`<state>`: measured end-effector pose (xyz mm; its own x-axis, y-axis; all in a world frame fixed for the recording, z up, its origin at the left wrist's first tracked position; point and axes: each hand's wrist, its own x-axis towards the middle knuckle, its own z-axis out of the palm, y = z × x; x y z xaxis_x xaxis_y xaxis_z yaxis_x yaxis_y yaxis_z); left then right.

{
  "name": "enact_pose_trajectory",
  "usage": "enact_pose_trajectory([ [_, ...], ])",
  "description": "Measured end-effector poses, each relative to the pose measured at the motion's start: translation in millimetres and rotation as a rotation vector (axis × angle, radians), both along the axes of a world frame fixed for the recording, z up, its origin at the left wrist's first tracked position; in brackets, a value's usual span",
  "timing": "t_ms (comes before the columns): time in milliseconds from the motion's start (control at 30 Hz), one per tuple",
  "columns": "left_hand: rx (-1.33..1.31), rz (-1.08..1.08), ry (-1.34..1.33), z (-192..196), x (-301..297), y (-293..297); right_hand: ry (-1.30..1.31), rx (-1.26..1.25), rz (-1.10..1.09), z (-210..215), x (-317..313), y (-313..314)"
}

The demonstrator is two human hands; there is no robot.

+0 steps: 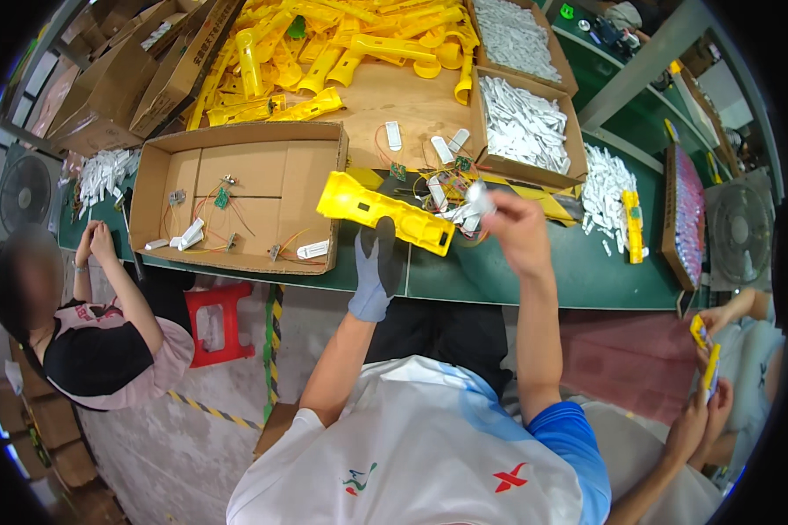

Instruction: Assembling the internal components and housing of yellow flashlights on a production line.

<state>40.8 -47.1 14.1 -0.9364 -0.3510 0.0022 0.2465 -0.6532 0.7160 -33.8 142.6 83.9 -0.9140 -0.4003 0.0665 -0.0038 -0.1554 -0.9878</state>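
Observation:
My left hand (373,273), in a grey glove, is closed on a long yellow plastic housing half (394,220), shaped like a flashlight shell. The shell lies slantwise above the table's front edge, its hollow side showing. My bare right hand (521,236) pinches a small whitish part (479,199) just past the shell's right end; its exact kind I cannot make out. Beside and behind that part lies a cluster of small circuit boards with thin wires (453,184) and white plastic pieces (442,150).
An open cardboard box (236,131) at left holds several wired boards and white pieces. Yellow shells (324,52) pile up at the back. White parts fill a carton (525,127) at right. One person (105,332) sits left; another person's hands (709,385) hold yellow pieces at right.

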Motion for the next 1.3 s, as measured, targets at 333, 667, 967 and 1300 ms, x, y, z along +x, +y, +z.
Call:
enact_pose_trajectory([
  [333, -0.921, -0.126, 0.329, 9, 10, -12, 0.234, 0.623, -0.21, 10, 51, 7],
  [667, -0.806, -0.26, 0.21, 48, 8, 13, -0.288, -0.213, 0.026, -21, 54, 13],
  [967, -0.522, -0.186, 0.087, 3, 11, 10, -0.478, -1.033, 0.368, -35, 67, -13],
  [1300, -0.373, -0.122, 0.062, 34, -7, -9, -0.053, -0.085, -0.354, -21, 86, 32],
])
